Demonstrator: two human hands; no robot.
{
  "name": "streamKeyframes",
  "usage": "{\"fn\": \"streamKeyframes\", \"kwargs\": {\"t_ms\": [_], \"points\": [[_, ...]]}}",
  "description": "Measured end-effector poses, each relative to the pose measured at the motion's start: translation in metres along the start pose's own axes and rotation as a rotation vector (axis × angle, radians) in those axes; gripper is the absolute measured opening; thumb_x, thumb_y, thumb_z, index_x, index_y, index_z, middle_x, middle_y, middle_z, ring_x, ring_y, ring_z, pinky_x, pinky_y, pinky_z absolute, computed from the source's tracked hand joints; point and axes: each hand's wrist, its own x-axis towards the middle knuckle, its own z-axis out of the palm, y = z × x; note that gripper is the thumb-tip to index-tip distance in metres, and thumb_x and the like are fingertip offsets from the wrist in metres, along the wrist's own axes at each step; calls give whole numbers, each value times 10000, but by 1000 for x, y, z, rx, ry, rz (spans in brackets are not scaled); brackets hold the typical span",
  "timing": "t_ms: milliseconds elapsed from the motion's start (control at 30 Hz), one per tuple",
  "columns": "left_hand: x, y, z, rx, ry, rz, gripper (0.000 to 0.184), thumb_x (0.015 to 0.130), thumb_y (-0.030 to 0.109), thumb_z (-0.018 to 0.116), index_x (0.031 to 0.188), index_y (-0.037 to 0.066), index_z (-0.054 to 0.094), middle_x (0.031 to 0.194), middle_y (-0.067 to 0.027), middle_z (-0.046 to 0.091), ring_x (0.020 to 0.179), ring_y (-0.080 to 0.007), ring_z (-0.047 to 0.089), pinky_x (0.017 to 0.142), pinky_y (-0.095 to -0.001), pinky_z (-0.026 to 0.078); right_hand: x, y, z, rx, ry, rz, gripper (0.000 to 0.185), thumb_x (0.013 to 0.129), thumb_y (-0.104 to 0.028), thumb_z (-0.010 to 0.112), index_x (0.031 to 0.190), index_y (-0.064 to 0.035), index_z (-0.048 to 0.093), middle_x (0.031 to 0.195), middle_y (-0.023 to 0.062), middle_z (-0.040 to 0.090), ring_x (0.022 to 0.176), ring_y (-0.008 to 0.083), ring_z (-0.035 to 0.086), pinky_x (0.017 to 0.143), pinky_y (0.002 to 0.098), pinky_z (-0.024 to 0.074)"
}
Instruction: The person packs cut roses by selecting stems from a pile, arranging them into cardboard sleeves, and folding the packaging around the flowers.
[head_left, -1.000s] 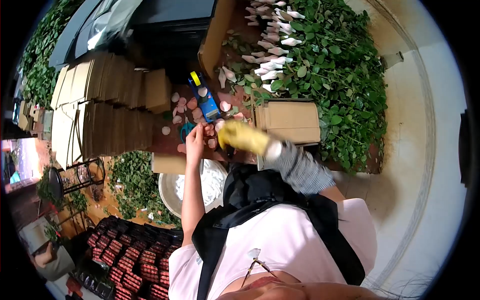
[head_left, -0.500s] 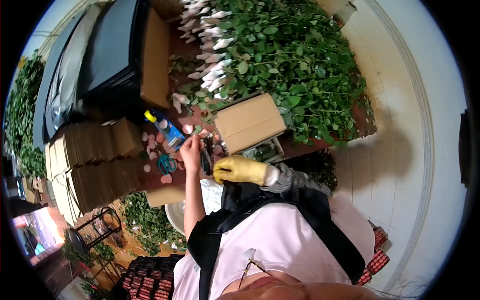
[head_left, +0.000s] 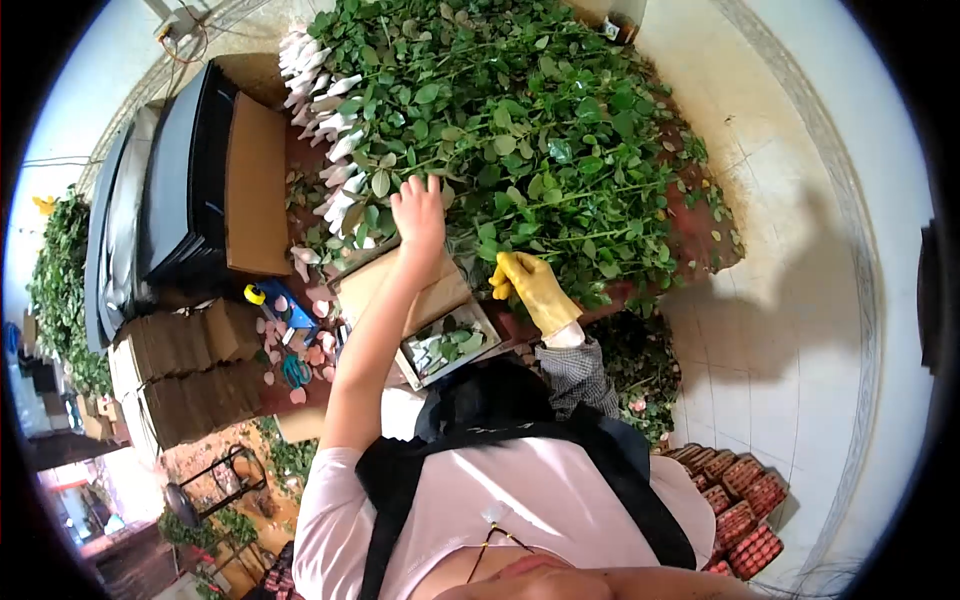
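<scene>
My bare left hand point(head_left: 420, 215) reaches over the near edge of a thick pile of leafy rose stems point(head_left: 560, 150), its fingers stretched out and nothing visible in them. The white-wrapped flower heads point(head_left: 335, 150) lie along the pile's left side. My right hand point(head_left: 530, 288), in a yellow glove, is beside the pile's front leaves, fingers loosely bent and apart; no held thing shows. Below my left forearm, which partly hides it, lies a cardboard-topped box point(head_left: 440, 300). An open tray section point(head_left: 412, 372) with loose leaves adjoins it.
Left on the table are teal scissors point(head_left: 296, 371), a blue tool with a yellow end point(head_left: 290, 307) and scattered pink petals. Beyond stand stacked cardboard sleeves point(head_left: 180, 390) and dark panels point(head_left: 190, 180). A tiled wall point(head_left: 750, 330) borders the right; red-and-black bundles point(head_left: 745, 510) stand behind.
My left hand has moved from the petals up and forward to the stem pile, its fingers now spread. My gloved right hand has moved forward and right. The camera view has shifted.
</scene>
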Motion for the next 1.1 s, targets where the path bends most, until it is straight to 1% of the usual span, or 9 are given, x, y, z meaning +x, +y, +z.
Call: {"fn": "streamKeyframes", "kwargs": {"t_ms": [67, 133, 200, 433, 567, 733, 833, 933, 1100], "points": [[-23, -13, -39, -192, -19, 93, 283, 843, 231, 699, 1057, 68, 609, 1011, -117, 577, 956, -270, 586, 806, -416, 466, -9, 1, -1, -34, -20, 39, 323, 1012, -295, 602, 872, -5, 639, 789, 50, 669, 651, 123, 610, 644, 272, 493], [-54, -17, -57, -680, -553, 0, 717, 737, 397, 822, 1270, 10, 540, 1223, -199, 551, 1170, -348, 552, 991, -479, 463, -6, 14, -6, 27, -109, -5, 322, 1017, -292, 595, 891, 0, 646, 811, 54, 678, 682, 136, 628, 673, 282, 504], [-89, -4, -73, -530, -402, 182, 974, 625, 379, 870, 1412, 15, 426, 1464, -197, 397, 1374, -353, 401, 1158, -471, 321, -11, 10, -8, 32, -163, -54, 301, 1023, -259, 585, 949, 24, 656, 872, 74, 700, 753, 145, 658, 725, 277, 516], [-105, 7, -58, -515, -434, 66, 296, 730, 120, 684, 1024, 111, 721, 1211, -62, 639, 1175, -278, 559, 1057, -443, 384, -21, 102, -33, -254, -281, 128, 267, 1019, -232, 565, 1043, 21, 646, 931, 92, 719, 837, 198, 687, 764, 326, 537], [-111, 2, -57, -543, -415, 129, 355, 761, 123, 698, 1115, 113, 696, 1260, -100, 609, 1202, -311, 545, 1069, -456, 387, 56, 169, -34, -1220, 147, -60, 256, 979, -208, 630, 1032, 42, 645, 888, 77, 691, 806, 235, 654, 767, 330, 516], [-161, -50, -107, -715, -87, -194, 466, 843, 108, 708, 1291, 79, 583, 1386, -183, 508, 1311, -368, 475, 1095, -456, 402, 82, 196, -57, -1562, -53, 117, 391, 951, -328, 629, 1083, 40, 641, 1012, 159, 695, 884, 327, 668, 828, 381, 512], [-224, -99, -90, -516, 33, -526, 515, 886, 207, 708, 1320, 3, 524, 1277, -234, 539, 1174, -438, 509, 1004, -497, 417, 73, 195, -68, -1369, -155, 125, 474, 934, -400, 629, 1114, 39, 638, 1085, 209, 698, 931, 381, 676, 864, 412, 509], [-260, -113, -62, -920, -65, -744, 334, 986, 260, 626, 1120, -46, 636, 806, -151, 664, 661, -212, 591, 634, -349, 487, 12, 131, -52, -519, -167, 202, 384, 989, -242, 609, 1275, 14, 599, 1129, 175, 701, 1083, 220, 660, 873, 319, 527], [-219, -100, -96, -991, 0, -722, 287, 956, 193, 655, 803, -49, 641, 626, -73, 597, 571, -120, 503, 543, -299, 411, -20, 137, -83, -51, -135, 174, 481, 1034, -210, 550, 1450, -7, 418, 1408, 172, 530, 1308, 250, 503, 1065, 324, 447]]}}
